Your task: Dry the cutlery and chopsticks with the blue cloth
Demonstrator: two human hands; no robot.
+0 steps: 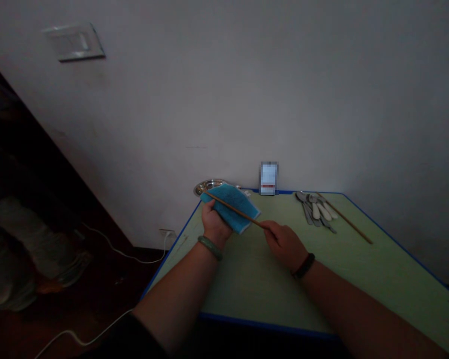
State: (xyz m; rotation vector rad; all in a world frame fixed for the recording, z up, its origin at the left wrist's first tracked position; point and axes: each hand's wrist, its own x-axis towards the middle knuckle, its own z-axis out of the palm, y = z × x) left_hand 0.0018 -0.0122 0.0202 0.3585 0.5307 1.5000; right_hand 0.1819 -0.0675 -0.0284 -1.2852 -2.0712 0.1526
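A blue cloth (231,202) with a pale edge is spread over my left hand (217,225), which holds it from beneath, the palm turned up. Across the cloth lies a thin brown wooden chopstick (234,209), its far end reaching the cloth's left corner near my left thumb. My right hand (284,244) pinches the chopstick's near end. Both hands are above the green table (254,284). Behind the cloth, a shiny round metal plate (202,187) is partly hidden. My left fingers are mostly covered by the cloth.
Several spoons and forks (316,207) lie at the right back, beside another chopstick (349,222). A phone (268,178) leans on the wall. A white cable (123,254) runs over the floor from a socket (167,233). At the left, a person's trousered legs (26,239) show.
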